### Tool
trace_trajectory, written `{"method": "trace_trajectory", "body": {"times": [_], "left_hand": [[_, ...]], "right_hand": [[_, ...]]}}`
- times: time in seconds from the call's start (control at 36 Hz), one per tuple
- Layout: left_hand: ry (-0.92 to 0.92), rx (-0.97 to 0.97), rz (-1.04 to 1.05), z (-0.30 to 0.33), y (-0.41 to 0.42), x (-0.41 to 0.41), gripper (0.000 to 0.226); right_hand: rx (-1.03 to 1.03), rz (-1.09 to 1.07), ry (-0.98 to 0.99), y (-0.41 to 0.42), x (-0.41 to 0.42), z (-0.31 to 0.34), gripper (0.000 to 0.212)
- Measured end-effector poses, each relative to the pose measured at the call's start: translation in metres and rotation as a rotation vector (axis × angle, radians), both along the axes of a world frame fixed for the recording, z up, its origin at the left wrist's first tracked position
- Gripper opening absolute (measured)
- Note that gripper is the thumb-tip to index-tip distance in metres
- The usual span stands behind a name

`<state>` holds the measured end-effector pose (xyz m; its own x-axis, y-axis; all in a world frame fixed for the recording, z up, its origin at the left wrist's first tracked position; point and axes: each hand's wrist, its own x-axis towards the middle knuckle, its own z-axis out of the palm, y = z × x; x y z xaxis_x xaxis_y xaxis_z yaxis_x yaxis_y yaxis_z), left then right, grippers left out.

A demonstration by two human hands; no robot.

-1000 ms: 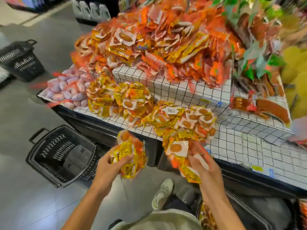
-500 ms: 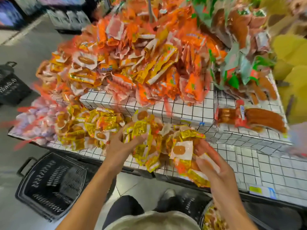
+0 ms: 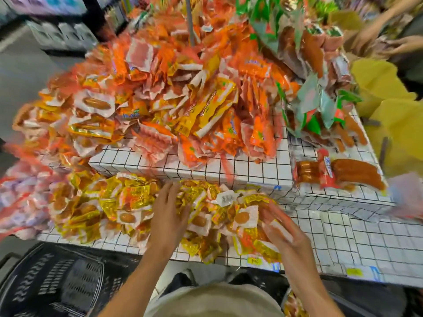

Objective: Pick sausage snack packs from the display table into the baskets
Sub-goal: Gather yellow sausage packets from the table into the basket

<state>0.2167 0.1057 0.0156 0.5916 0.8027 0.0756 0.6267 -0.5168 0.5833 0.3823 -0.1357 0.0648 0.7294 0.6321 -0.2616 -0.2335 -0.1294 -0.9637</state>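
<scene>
My left hand [image 3: 168,216] lies flat with fingers straight, pressing on the yellow sausage snack packs [image 3: 128,207] heaped along the front of the display table [image 3: 357,243]. My right hand [image 3: 283,234] curls round a bunch of the same packs at the heap's right edge. A black basket [image 3: 57,284] sits on the floor below left.

both forearms are bare to the bottom edge of the view, with no sleeve, watch or ring showing on the left hand [image 3: 168,216] or the right hand [image 3: 287,234]. a beige garment [image 3: 212,300] covers the torso at the bottom edge, dark trousers [image 3: 180,281] just above it.
</scene>
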Motion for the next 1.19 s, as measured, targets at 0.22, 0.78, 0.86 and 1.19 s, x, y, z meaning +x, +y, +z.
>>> {"method": "trace_trajectory", "body": {"times": [0.22, 0.78, 0.86, 1.19], "left_hand": [[-0.191, 0.128, -0.168, 0.02, -0.02, 0.006, 0.042], [0.066, 0.195, -0.684, -0.028, -0.046, 0.068, 0.06], [0.074, 0.182, -0.675, -0.031, -0.043, 0.068, 0.061], [0.187, 0.181, -0.683, -0.03, -0.036, 0.068, 0.064]], "right_hand": [[0.057, 0.163, -0.105, 0.029, 0.015, 0.01, 0.046], [-0.236, -0.174, -0.315, 0.018, 0.049, -0.067, 0.059], [-0.253, -0.164, -0.353, 0.015, 0.037, -0.077, 0.063], [-0.213, 0.053, -0.346, 0.024, 0.053, -0.1, 0.063]]}}
